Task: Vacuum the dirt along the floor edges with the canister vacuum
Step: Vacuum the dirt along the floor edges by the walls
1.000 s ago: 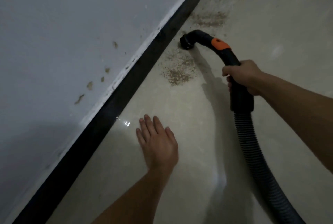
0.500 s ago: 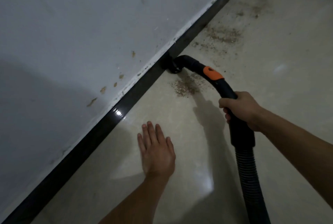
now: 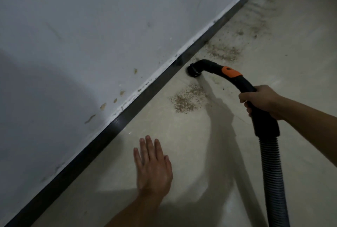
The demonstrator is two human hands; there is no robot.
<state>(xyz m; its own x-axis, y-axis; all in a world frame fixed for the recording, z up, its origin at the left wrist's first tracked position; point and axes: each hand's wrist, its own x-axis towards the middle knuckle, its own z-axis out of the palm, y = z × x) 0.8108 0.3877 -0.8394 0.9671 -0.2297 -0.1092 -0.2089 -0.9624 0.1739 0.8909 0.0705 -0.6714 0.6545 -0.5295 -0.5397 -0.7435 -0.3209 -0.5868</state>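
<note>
My right hand (image 3: 260, 99) grips the black curved handle of the vacuum hose (image 3: 269, 168), just below its orange slider (image 3: 230, 72). The hose's open nozzle end (image 3: 193, 70) sits on the floor a short way from the black baseboard (image 3: 113, 132). A patch of brown grit (image 3: 186, 99) lies on the pale floor just below the nozzle. More grit (image 3: 224, 51) spreads along the floor edge beyond it. My left hand (image 3: 153, 168) lies flat on the floor, fingers straight, holding nothing.
A white wall (image 3: 91, 35) with small brown stains fills the left side above the baseboard. The ribbed hose runs off the bottom right of the view. The canister itself is out of sight. Pale glossy floor tiles stretch to the right.
The nozzle pulled a little away from the baseboard and the camera view shifted; the grit patch near the nozzle is still there. My left hand stays flat on the floor.
</note>
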